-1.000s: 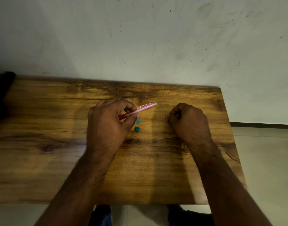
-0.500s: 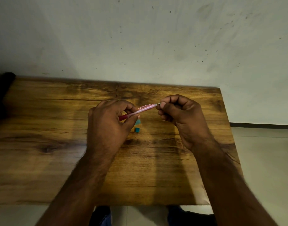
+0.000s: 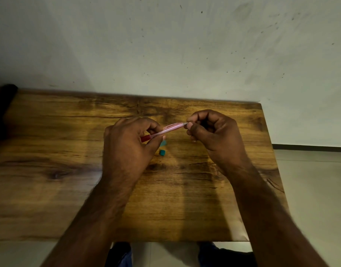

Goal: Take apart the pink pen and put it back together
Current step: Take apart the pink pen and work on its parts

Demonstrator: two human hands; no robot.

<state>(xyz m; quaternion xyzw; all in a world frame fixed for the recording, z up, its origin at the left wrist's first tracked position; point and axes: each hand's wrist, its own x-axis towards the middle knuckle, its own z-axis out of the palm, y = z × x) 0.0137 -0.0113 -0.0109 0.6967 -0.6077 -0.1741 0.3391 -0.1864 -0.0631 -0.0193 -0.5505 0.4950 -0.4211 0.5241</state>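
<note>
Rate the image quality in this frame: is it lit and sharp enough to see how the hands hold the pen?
Head view: dim, warm light with a bright patch across the table centre; the table's edges bow with wide-angle distortion. The pink pen reads clearly between the left hand and right hand, but its right tip is hidden in the fingers. Two small teal pieces look soft.

A plain indoor room, perhaps a home: a wooden table [image 3: 50,170] is standing against a marked pale wall [image 3: 165,45] at 12 o'clock, tiled floor [image 3: 316,180] showing at 3.
</note>
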